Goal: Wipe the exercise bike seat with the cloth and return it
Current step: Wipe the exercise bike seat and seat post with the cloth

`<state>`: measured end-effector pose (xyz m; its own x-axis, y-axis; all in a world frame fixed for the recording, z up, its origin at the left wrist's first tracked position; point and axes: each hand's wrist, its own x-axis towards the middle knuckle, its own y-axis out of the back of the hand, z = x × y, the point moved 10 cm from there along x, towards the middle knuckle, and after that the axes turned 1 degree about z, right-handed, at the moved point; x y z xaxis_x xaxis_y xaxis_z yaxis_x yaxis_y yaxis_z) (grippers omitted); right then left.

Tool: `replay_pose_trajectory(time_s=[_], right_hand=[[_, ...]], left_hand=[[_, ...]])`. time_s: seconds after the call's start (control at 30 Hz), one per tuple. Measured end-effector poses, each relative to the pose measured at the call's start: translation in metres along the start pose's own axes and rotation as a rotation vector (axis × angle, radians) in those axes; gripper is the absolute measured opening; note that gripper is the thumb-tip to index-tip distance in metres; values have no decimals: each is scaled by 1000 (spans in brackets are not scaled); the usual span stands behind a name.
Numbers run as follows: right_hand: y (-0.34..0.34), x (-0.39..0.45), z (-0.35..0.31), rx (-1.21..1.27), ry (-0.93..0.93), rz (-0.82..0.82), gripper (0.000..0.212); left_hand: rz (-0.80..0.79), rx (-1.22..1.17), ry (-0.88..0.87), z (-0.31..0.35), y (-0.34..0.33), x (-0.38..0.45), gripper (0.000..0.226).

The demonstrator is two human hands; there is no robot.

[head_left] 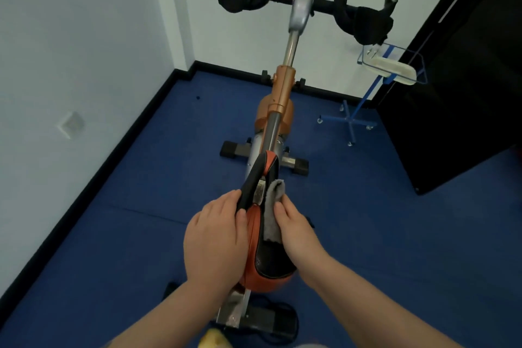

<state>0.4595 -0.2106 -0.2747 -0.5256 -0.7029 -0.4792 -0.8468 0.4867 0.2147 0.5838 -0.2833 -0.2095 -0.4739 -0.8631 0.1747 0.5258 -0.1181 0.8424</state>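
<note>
The exercise bike's orange and black seat [271, 263] is right below me, its narrow nose pointing away toward the handlebars [305, 0]. My left hand [217, 237] grips the seat's left side, fingers curled over the black edge near the nose. My right hand [296, 232] presses a grey fluffy cloth [272, 206] against the right side of the seat top, with the cloth's end sticking up past my fingertips.
The bike frame [282, 93] runs forward over a blue floor. A blue wheeled stand [350, 119] with a basket holding a white item [392, 68] stands at right, beside a black cabinet [466, 93]. White walls close in on the left and far side.
</note>
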Motion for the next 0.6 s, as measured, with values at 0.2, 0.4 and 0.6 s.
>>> replay_pose_trajectory(time_s=[0.2,0.4,0.6], right_hand=[[-3,34,1,161,-157,-63,46],[-5,53,-4,298,-43,-75,44],[5,91,-22,112,114,-111,54]], left_hand=[[-9,37,28,-1,-1,0,36],[13,77,87,-3,0,0,37],[59,188,248,-6,1,-2,34]])
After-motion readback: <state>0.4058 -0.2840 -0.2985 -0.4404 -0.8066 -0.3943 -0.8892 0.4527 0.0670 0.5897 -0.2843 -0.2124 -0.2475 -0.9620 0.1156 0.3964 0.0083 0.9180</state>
